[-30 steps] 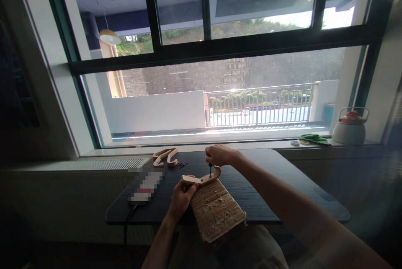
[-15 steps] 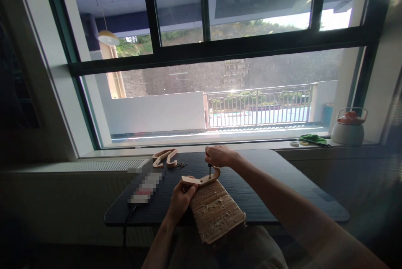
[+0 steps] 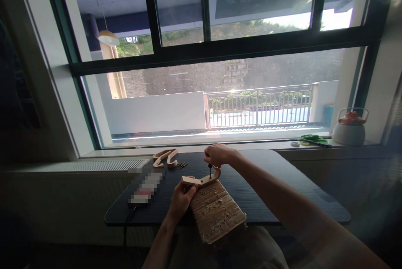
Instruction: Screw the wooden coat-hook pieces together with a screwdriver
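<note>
My right hand (image 3: pixel 219 154) is closed around the handle of a screwdriver (image 3: pixel 210 171), which points straight down. Its tip meets a curved pale wooden piece (image 3: pixel 194 181) with a hooked end. My left hand (image 3: pixel 183 197) grips that wooden piece near its straight end, thumb on top, beside the board. Below it a brown wooden board (image 3: pixel 218 214), its face dotted with holes and bits, slopes from the table edge towards my lap. Two more curved wooden pieces (image 3: pixel 159 161) lie at the back left of the table, with several screws (image 3: pixel 182 165) next to them.
The dark table (image 3: pixel 266 193) stands against the windowsill. A blurred-out item (image 3: pixel 146 188) with a cable lies on its left side. On the sill are a white kettle (image 3: pixel 348 131), a green cloth-like item (image 3: pixel 315 139) and small round things (image 3: pixel 295 143).
My right hand has turned slightly on the screwdriver handle and shifted a touch to the left. The left hand, wooden piece and board look the same.
</note>
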